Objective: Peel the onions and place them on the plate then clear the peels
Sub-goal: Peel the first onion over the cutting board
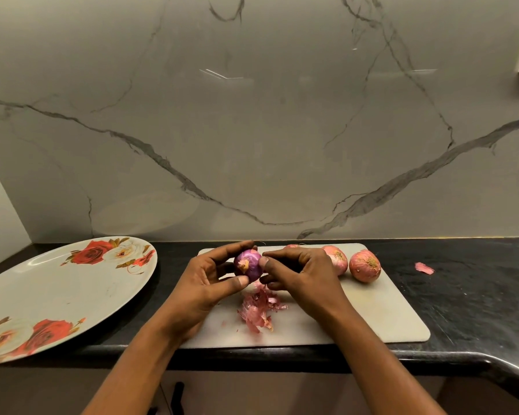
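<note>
While the left hand clasps a purple onion between curled fingers above and thumb below, the right hand pinches at that onion's right side with its thumb and bent fingertips. The onion is held just above the far-left part of one white cutting board on a black countertop. Its glossy purple flesh is largely bared, with a scrap of dry skin at the root end facing the camera. Four onions are in view in all. Besides the one in hand, three still wear their papery pink skins and sit on the board at the 2 o'clock side of the hands. The rightmost onion is nearest the board's far right corner. The middle onion is just beside it and partly behind the right hand. Only the top of a third onion shows over the knuckles. One heap of pink peels lies on the board at 6 o'clock from the held onion. A single stray peel rests on the countertop at 3 o'clock, off the board. One large oval plate, printed with red and white roses, stands at 9 o'clock, well apart from all four onions, below a veined marble backsplash.
</note>
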### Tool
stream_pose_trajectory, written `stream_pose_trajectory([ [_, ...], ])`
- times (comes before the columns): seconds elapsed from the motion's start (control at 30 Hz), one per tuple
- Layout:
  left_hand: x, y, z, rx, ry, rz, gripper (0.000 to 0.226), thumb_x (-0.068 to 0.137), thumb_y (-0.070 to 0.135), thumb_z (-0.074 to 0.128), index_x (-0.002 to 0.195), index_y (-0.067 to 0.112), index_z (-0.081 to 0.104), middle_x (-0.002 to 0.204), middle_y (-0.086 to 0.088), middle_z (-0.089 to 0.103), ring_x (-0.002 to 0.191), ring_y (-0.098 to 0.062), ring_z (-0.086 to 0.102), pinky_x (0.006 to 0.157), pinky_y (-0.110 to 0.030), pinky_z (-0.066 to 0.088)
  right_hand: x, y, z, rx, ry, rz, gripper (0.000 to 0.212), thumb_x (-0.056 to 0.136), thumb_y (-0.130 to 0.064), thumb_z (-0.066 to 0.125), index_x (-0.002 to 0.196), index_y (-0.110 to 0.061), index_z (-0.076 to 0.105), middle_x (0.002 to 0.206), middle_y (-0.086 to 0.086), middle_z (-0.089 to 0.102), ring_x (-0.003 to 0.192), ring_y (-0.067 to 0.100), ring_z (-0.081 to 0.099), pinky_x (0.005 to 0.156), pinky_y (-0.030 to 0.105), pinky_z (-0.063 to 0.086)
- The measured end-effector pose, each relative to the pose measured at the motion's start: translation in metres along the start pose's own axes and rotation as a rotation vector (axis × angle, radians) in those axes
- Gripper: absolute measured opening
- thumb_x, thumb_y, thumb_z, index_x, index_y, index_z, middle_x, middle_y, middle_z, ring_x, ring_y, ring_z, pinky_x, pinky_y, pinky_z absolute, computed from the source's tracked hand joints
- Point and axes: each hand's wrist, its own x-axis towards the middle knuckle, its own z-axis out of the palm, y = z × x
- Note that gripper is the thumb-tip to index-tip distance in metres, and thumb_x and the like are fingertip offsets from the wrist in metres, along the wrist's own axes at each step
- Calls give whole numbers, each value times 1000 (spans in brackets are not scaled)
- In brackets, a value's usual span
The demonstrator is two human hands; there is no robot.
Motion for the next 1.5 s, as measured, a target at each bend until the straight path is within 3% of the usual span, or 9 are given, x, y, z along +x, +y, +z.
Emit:
stream_pose_trajectory([
  [0.27,0,-2,0,35,-17,5,65,89,-11,74,146,18,62,142,-8,67,131,-30,64,112,-53,51,1,1,-2,-3,-34,-15,17,93,-16,79,110,-20,82,92,1,83,84,22,81,78,42,67],
  [0.53,-1,1,-2,-42,-27,13,63,87,-4,73,146,14,60,145,-9,65,135,-30,62,111,-46,53,1,-1,-1,37,-21,-12,24,96,1,70,110,-15,81,93,6,83,86,23,81,83,43,67],
  [0.73,-2,3,3,-4,32,16,60,87,-13,71,139,15,65,137,-5,70,127,-27,67,108,-39,55,-1,-1,0,20,2,-23,14,95,-19,77,108,-17,81,93,4,82,85,19,81,81,42,67],
  [0.8,-2,3,3,2,36,9,60,87,-13,71,140,15,64,137,-6,70,127,-27,67,109,-44,55,-1,0,0,6,-10,-6,45,85,-36,84,123,-14,77,99,3,82,87,17,81,81,39,67],
  [0.87,-3,3,2,0,21,-2,61,88,-12,71,142,16,63,139,-7,68,129,-28,66,108,-45,55,-2,0,1,-23,-20,8,58,79,-41,86,129,-15,74,103,2,82,90,15,81,82,39,67],
  [1.03,-3,4,2,-34,24,-19,61,85,-2,78,141,17,64,139,-9,68,128,-30,66,107,-43,56,1,1,0,29,-55,-26,23,93,-20,80,115,-19,81,98,0,83,93,19,80,84,43,66],
  [1.17,-2,4,3,-46,59,-21,60,80,7,88,135,21,70,137,-8,68,125,-31,68,104,-44,58,0,1,0,22,-62,-37,16,96,-14,76,111,-16,81,97,2,82,91,20,80,84,40,66],
  [1.5,-2,2,1,-146,80,-35,64,85,3,78,144,23,62,139,-7,66,122,-38,70,104,-47,58,2,3,-1,14,25,11,10,97,-9,74,101,-13,82,89,5,81,83,20,81,79,38,67],
])
